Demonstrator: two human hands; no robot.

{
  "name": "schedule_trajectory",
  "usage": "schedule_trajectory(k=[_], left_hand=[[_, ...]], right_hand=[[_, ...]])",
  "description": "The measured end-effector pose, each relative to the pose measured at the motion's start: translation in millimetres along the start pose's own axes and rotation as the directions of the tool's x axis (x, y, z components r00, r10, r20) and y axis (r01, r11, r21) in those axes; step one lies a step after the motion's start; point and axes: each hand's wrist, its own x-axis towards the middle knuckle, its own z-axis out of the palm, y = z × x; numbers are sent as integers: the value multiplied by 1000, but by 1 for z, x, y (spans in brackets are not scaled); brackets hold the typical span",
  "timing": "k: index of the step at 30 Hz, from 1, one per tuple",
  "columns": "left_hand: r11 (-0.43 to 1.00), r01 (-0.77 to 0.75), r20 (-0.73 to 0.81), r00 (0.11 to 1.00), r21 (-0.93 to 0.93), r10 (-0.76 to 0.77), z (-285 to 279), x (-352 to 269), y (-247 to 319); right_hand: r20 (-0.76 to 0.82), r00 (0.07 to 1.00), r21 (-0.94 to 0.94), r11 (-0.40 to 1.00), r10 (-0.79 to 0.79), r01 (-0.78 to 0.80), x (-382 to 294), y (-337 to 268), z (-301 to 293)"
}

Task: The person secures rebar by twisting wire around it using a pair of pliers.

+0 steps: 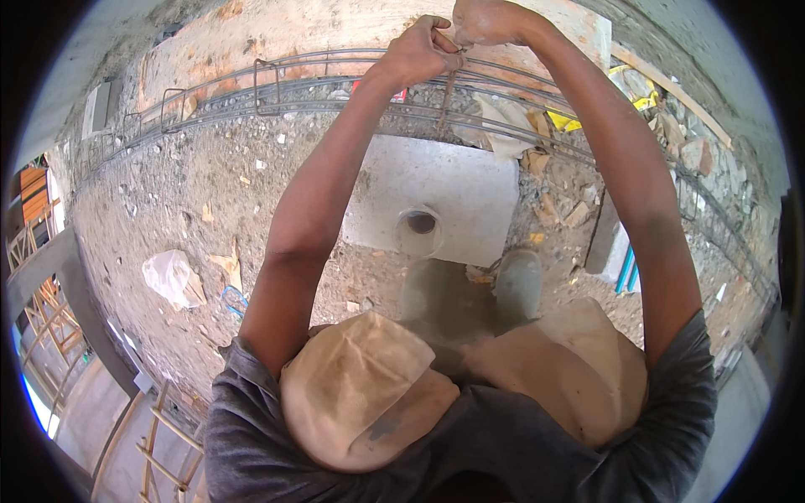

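A long rebar cage (pixel 267 88), made of thin steel bars with square stirrups, runs across the upper view. My left hand (pixel 422 55) is at its top bars, thumb and fingers curled around the place where a rusty stirrup (pixel 448 94) meets them. Just right of it, my right hand (pixel 487 24) is closed like a fist above the same joint. A small dark piece, perhaps wire, shows between the hands; what the right fingers hold is hidden. Below the cage lies a grey slab (pixel 434 182), with a clear plastic cup-like container (pixel 418 242) over its near edge.
A wooden plank (pixel 302 44) stands behind the cage. Rubble, torn paper (pixel 503 122) and yellow packaging (pixel 563 119) lie right. Concrete blocks (pixel 604 239) and teal rods (pixel 626 270) sit beside my right arm. Left are a plastic bag (pixel 170 276), blue cord (pixel 234 302) and bamboo framing (pixel 165 434).
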Motion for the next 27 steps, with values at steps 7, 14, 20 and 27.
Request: schedule_trajectory(k=[7, 14, 20, 27], left_hand=[[948, 77, -238, 971, 310, -1, 38, 5, 42], [973, 31, -406, 912, 227, 66, 17, -12, -1], [952, 54, -369, 927, 303, 65, 42, -3, 19], [990, -77, -219, 970, 118, 102, 7, -6, -15]], right_hand=[[-8, 965, -282, 926, -263, 250, 26, 52, 31], [-404, 888, 266, 957, 219, -114, -79, 7, -24], [-1, 594, 314, 564, 804, -763, -376, 9, -30], [75, 402, 280, 368, 913, -887, -491, -35, 116]])
